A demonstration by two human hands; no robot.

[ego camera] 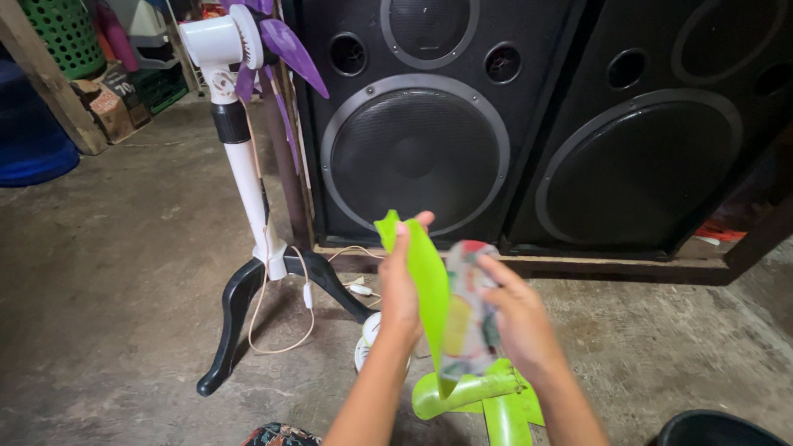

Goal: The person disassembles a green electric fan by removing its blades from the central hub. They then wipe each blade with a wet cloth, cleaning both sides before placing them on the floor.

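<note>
At lower centre of the frame, my left hand had its fingers clamped on a curved green plastic fan blade. My right hand pressed a blurred multicoloured cloth against it, fingers closed around the cloth, above more green plastic blades on the concrete floor.
</note>
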